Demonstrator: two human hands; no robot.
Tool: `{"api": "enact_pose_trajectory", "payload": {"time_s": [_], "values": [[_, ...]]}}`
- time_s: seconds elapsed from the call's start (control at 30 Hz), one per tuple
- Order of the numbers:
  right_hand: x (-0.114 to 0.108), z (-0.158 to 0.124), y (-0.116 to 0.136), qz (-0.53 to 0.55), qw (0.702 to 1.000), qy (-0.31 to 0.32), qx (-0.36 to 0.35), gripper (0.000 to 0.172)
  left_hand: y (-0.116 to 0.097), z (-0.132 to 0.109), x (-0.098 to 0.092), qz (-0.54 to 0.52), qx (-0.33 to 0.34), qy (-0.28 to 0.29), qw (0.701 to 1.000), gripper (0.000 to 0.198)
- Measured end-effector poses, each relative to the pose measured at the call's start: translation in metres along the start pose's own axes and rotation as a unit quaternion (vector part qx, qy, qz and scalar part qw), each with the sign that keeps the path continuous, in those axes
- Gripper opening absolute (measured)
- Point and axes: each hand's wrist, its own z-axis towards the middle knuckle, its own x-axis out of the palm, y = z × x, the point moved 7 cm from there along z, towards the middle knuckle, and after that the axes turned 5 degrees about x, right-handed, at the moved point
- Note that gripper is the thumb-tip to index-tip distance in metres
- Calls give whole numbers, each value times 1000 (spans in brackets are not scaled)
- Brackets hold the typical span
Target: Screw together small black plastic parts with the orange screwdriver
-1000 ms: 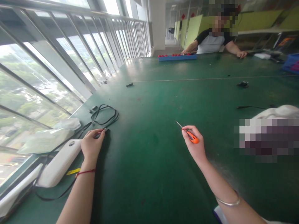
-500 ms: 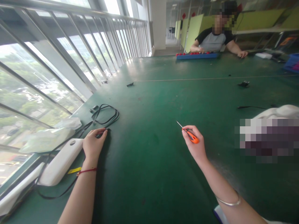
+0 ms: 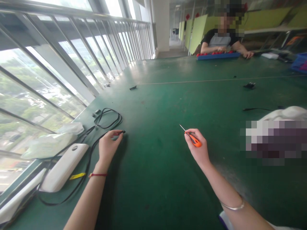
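My left hand [image 3: 110, 145] pinches a small black object [image 3: 122, 132] between thumb and fingertips, just above the green table [image 3: 148, 172]. What exactly the object is cannot be made out. Right of it, my right hand [image 3: 198, 147] holds a screwdriver [image 3: 195, 140] with an orange and black handle, its thin metal shaft pointing up and to the left. A looped black cable [image 3: 120, 118] lies beyond and left of my left hand. Beside my left forearm is a white oblong object [image 3: 63, 169] with a round hole.
Translucent plastic bags [image 3: 51, 143] and a yellow strip [image 3: 78, 176] lie at the left, by the railing [image 3: 79, 32]. Small black pieces [image 3: 133, 88] [image 3: 249, 85] dot the far table. Across it, a person [image 3: 220, 41] sits behind a blue tray [image 3: 218, 56]. A white bundle [image 3: 290, 114] is at right.
My left hand has moved right, away from the cable and white object, carrying the small black object. My right hand has barely shifted. Across the table, the blue tray has slid right.
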Motion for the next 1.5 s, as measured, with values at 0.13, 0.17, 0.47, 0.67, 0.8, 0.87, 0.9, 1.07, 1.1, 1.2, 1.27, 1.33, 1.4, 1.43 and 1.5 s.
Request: {"api": "enact_pose_trajectory", "payload": {"time_s": [0.13, 0.17, 0.47, 0.67, 0.8, 0.87, 0.9, 1.07, 1.1, 1.2, 1.27, 1.33, 1.4, 1.43, 1.5], "values": [[1, 0, 0, 2, 1000, 1, -4, 21, -69, 4, 42, -112, 79, 68, 988, 27], [1, 0, 0, 3, 1000, 1, -5, 20, -89, 4, 52, -133, 108, 83, 982, 24], [1, 0, 0, 3, 1000, 0, -14, 18, -190, -6, 129, -221, 209, 146, 941, 13], [-1, -1, 2, 1, 1000, -14, -18, 16, -188, -16, 147, -209, 192, 162, 945, 11], [-8, -6, 10, 4, 998, -39, -49, 11, -185, -16, 148, -215, 197, 167, 942, 12], [-12, -9, 13, 7, 996, -55, -66, 10, -185, -16, 148, -212, 198, 168, 942, 12], [-14, -10, 14, 9, 996, -61, -71, 10, -185, -16, 148, -210, 198, 168, 943, 12], [-18, -13, 17, 8, 993, -72, -89, 10, -187, -17, 148, -196, 203, 169, 944, 12], [-17, -13, 17, 6, 994, -68, -90, 9, -188, -18, 148, -194, 204, 170, 945, 12], [-14, -14, 17, 7, 994, -52, -91, 9, -188, -18, 148, -189, 208, 169, 945, 12], [-13, -15, 17, 8, 994, -47, -94, 8, -188, -18, 148, -190, 209, 169, 944, 12], [-13, -15, 17, 10, 994, -46, -96, 7, -188, -19, 149, -193, 210, 170, 944, 13], [-13, -15, 17, 12, 994, -51, -96, 7, -187, -18, 149, -193, 209, 170, 944, 13], [-14, -15, 17, 12, 994, -54, -95, 8, -187, -18, 149, -193, 209, 170, 943, 13], [-14, -15, 17, 8, 994, -55, -89, 9, -188, -18, 149, -192, 210, 170, 943, 14]]}}
